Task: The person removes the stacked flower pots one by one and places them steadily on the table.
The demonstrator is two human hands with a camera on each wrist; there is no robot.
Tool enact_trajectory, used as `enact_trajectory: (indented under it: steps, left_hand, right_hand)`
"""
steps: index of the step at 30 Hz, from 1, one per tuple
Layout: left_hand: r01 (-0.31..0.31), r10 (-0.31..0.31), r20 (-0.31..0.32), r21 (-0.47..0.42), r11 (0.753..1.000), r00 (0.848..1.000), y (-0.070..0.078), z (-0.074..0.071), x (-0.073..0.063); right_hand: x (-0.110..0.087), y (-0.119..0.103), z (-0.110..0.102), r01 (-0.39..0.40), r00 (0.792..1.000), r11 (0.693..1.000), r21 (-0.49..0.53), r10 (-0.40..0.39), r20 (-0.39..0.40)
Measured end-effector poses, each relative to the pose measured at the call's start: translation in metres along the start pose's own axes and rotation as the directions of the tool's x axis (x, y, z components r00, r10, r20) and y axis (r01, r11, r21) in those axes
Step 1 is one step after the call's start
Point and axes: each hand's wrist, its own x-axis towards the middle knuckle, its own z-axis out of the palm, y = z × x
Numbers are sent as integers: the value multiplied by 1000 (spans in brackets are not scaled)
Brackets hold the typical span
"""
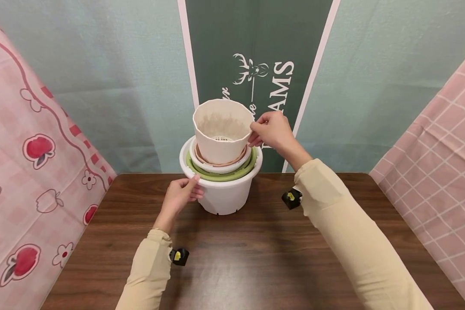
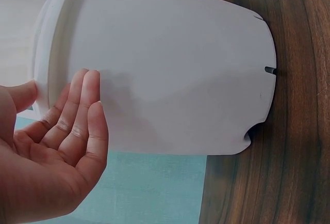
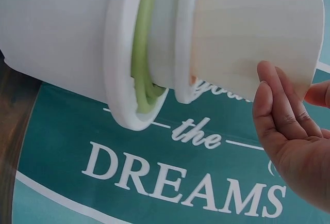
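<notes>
A stack of nested flower pots stands on the table. Outermost is a large white flower pot [image 1: 224,198], with a green pot [image 1: 221,177] inside it. Within that sit a smaller white pot [image 3: 186,38] and a peach-coloured pot [image 3: 194,79], of which little more than the rim shows. Topmost is a cream flower pot [image 1: 221,150] with a wavy rim and brownish stains inside, rising well above the others. My right hand [image 1: 272,130] pinches its rim on the right side. At the front left, my left hand [image 1: 179,195] holds the large white pot's rim, thumb on top and fingers underneath.
The dark wooden table [image 1: 232,267] reaches back to a green curtain [image 1: 139,86] with white lettering, close behind the pots. Pink patterned cloths hang at the left [image 1: 42,172] and right [image 1: 441,172]. Each wrist wears a small black camera.
</notes>
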Motion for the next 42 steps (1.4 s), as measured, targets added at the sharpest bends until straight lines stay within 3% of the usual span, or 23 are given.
enact_trajectory:
  steps: [19,42]
  left_hand:
    - [13,-13,0,-16,1000,1000,-1,0,0]
    - [37,-37,-10,-27,999,999,-1,-1,-1]
  right_hand:
    - [-4,-12,-25,37,999,996,84,-37,-7]
    - [-18,2,-68,12,998,1000,28,-11,-65]
